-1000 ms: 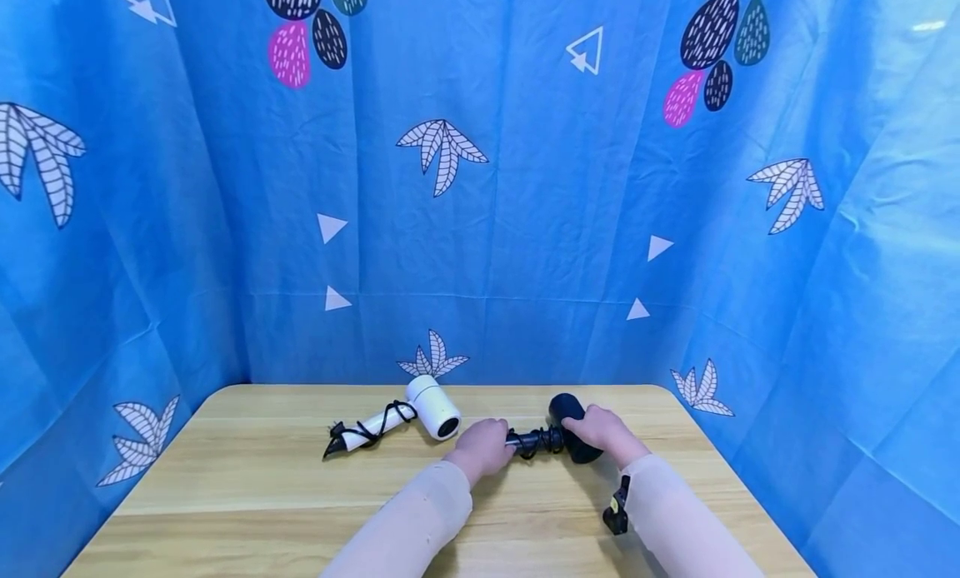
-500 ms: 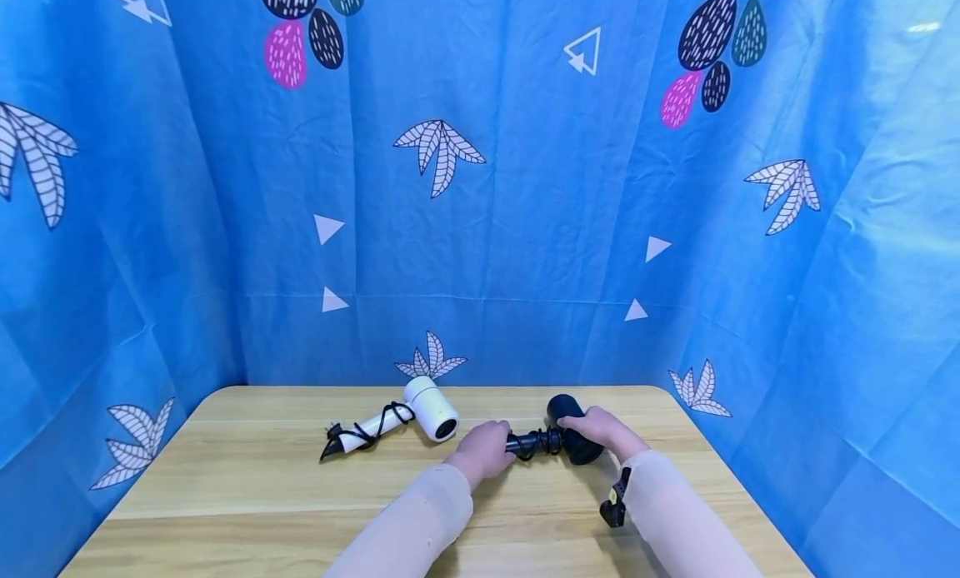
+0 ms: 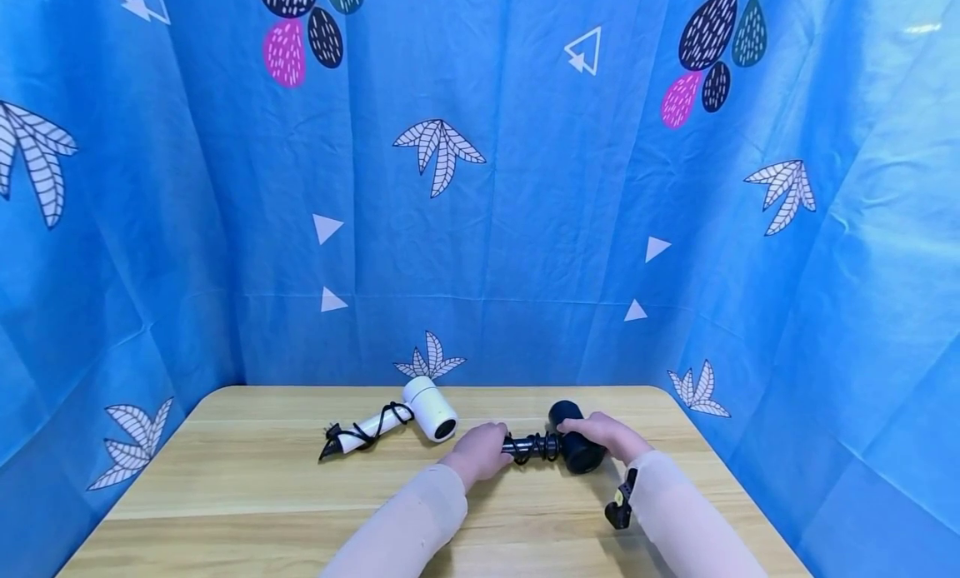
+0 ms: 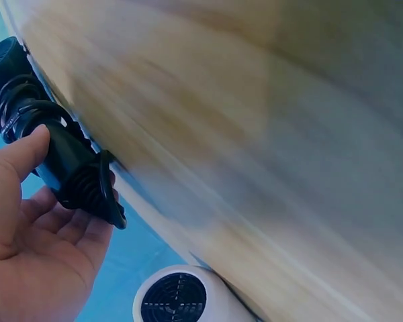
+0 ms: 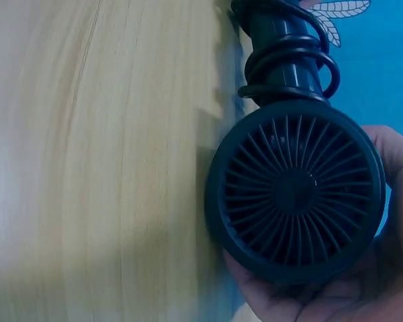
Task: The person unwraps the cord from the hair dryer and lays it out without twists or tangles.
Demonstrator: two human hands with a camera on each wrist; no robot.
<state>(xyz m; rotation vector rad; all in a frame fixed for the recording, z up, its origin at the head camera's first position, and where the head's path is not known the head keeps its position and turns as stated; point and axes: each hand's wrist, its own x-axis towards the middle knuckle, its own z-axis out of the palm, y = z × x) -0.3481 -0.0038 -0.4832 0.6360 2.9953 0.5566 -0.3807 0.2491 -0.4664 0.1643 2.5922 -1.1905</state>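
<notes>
Both hands hold a black hair dryer (image 3: pixel 580 451) low over the right middle of the table. My left hand (image 3: pixel 480 453) grips the end of its handle; in the left wrist view the thumb lies over the handle (image 4: pixel 68 157) and the fingers curl beneath it. Round the barrel curls my right hand (image 3: pixel 606 433), and the right wrist view shows the round slotted grille (image 5: pixel 295 194) facing the camera. A black cord (image 5: pixel 289 50) is wound about the handle. Whether the dryer touches the tabletop, I cannot tell.
To the left of my left hand lies a white hair dryer (image 3: pixel 433 411), its black cord wrapped round its handle and its barrel near my fingers. The wooden table (image 3: pixel 247 478) has rounded far corners. Blue patterned curtains (image 3: pixel 480 253) hang behind and at both sides.
The black hair dryer has shifted slightly toward me, with both hands still holding it. My left hand has moved a little to the left. The white hair dryer has stayed put.
</notes>
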